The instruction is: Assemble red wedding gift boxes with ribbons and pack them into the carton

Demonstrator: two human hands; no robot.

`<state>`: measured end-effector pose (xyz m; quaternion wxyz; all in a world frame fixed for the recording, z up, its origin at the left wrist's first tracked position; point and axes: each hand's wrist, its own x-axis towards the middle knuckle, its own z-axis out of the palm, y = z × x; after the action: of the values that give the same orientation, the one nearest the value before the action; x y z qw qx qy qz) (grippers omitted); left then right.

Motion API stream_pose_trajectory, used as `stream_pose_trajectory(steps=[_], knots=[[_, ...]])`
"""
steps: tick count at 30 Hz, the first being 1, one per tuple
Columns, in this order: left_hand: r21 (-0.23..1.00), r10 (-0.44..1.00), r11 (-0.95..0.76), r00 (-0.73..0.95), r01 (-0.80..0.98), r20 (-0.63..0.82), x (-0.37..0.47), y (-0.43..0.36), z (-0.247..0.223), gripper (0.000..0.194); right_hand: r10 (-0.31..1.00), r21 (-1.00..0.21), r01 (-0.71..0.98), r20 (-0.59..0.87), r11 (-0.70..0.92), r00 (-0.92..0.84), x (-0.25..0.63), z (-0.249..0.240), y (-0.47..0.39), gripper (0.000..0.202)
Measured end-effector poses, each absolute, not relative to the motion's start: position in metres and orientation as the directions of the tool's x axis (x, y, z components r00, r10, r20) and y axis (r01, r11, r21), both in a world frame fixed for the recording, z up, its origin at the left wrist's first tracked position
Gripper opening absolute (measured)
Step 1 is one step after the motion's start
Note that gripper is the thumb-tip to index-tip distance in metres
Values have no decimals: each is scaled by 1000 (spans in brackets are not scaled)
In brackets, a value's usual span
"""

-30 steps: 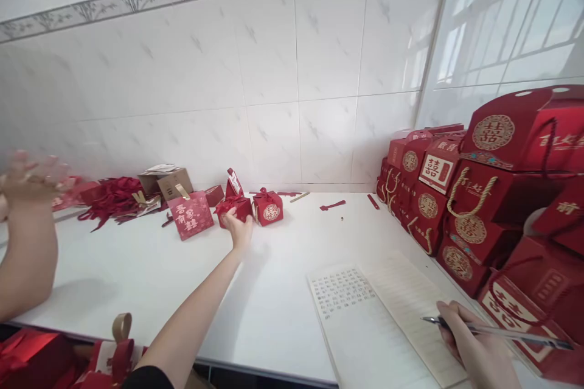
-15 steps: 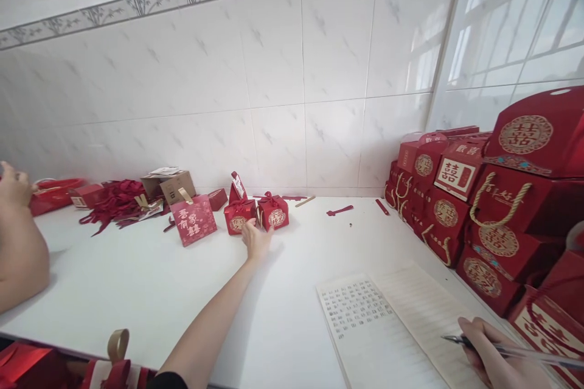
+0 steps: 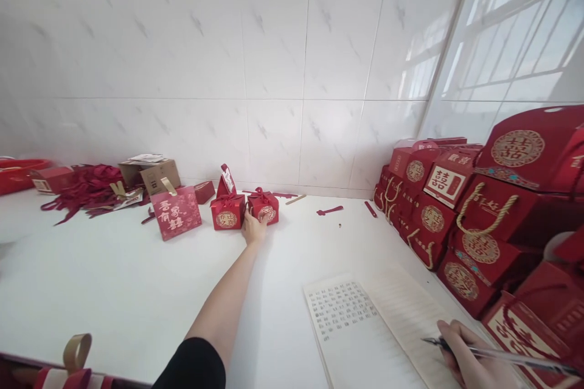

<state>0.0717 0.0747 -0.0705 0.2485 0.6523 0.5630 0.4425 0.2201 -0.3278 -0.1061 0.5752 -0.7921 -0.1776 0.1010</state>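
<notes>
My left hand reaches to the small red box with a bow, its fingers closed round the box's left side. Just left of that stands a similar red box with a gold round emblem, which the hand does not hold. At the lower right, my right hand grips a clear pen, the tip pointing left above the lined page. Beneath it lies an open notebook with rows of handwriting on its left page.
Red gift boxes are stacked along the right side. Further left are a pink-red card box, a brown carton, a heap of red ribbons and a red basin. Ribbon scraps lie near the wall.
My left hand has shifted from between the two small boxes onto the right one. The view has turned, and the other person's arm at the left is gone from sight. My right hand keeps the pen.
</notes>
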Motion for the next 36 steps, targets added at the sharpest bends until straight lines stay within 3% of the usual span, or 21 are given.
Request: stream_pose_trajectory(steps=[4,15,23,30,36], knots=[[820,956,-280,72,500,283,68,77,-72,51,380,-962,158,63,-224,923,214,-99,-325,47],[840,883,-401,398,365,248,56,62,-75,37,398,-991,120,88,-56,913,206,-88,-321,43],[814,859,-437,446,382,251,41,44,-73,37,365,-995,90,102,52,925,207,-86,-318,41],[661,855,-489,465,569,231,31,23,-69,27,300,-988,106,136,113,944,207,-87,-317,38],[494,804,-587,535,642,261,21,4,-69,21,290,-987,147,160,66,943,209,-88,-314,38]])
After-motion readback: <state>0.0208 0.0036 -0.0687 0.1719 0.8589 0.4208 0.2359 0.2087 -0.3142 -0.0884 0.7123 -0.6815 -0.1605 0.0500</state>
